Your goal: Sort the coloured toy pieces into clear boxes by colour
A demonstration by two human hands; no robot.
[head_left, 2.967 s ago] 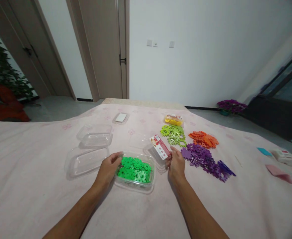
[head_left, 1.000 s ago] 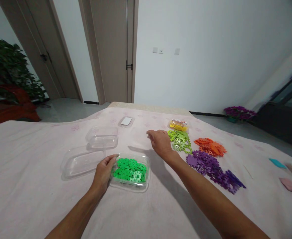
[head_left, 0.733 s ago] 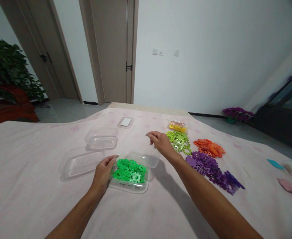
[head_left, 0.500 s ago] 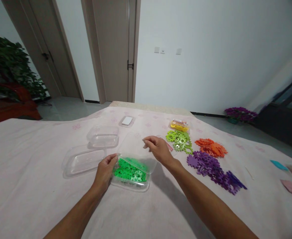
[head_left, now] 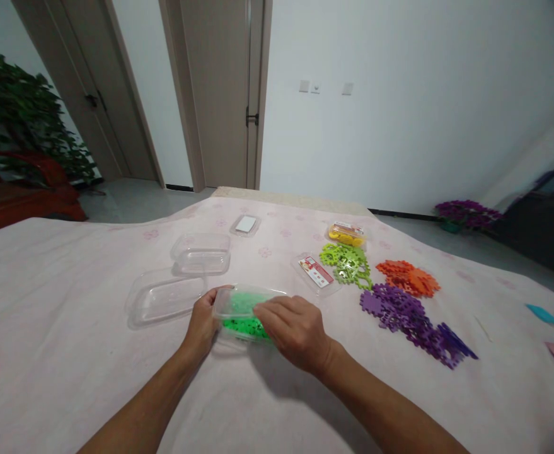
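A clear plastic box (head_left: 239, 310) filled with green snowflake pieces sits on the pink cloth in front of me. My left hand (head_left: 204, 320) grips its left end, thumb on the rim. My right hand (head_left: 292, 330) lies palm down on a clear lid (head_left: 251, 294) that now covers the box, fingers pressed onto it. Much of the box is hidden under that hand.
Two empty clear trays (head_left: 166, 297) (head_left: 201, 253) lie to the left. A lid with a red-and-white label (head_left: 315, 271), lime pieces (head_left: 346, 262), orange pieces (head_left: 409, 279), purple pieces (head_left: 411, 316) and a closed yellow-filled box (head_left: 346, 233) lie to the right. A small lid (head_left: 245, 224) lies farther back.
My right hand put down the labelled lid, picked up a clear lid from behind the box, brought it over and lowered it onto the green box. The left hand stayed on the box.
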